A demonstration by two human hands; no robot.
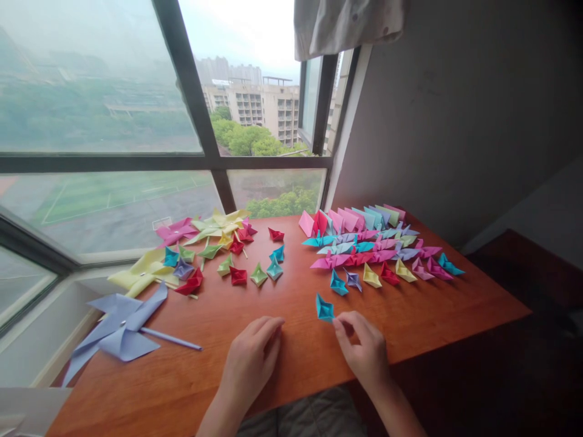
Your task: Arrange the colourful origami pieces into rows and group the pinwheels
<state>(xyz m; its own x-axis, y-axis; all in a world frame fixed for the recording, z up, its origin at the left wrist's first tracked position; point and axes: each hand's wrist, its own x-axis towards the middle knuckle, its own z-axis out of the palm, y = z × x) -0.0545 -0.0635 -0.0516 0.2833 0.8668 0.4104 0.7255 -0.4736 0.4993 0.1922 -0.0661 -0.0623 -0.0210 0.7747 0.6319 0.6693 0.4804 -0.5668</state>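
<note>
Between the thumb and index finger of my right hand [363,349] is the tip of a blue folded paper boat [324,308]. The boat is just above or on the wood, near the table's front; I cannot tell if it touches. My left hand [254,355] rests on the table with its fingers curled together, and nothing shows in them. Beyond the held boat, a row of paper boats runs to the right, among them a blue one [338,283], a purple one [353,279] and a yellow one [371,276].
Rows of paper cranes [330,261] stand at the back right of the brown table [218,328]. Loose boats, one red [238,276], lie left of centre. Several paper pinwheels, including a purple one [122,325], lie at the left. Behind the table is a window [268,162].
</note>
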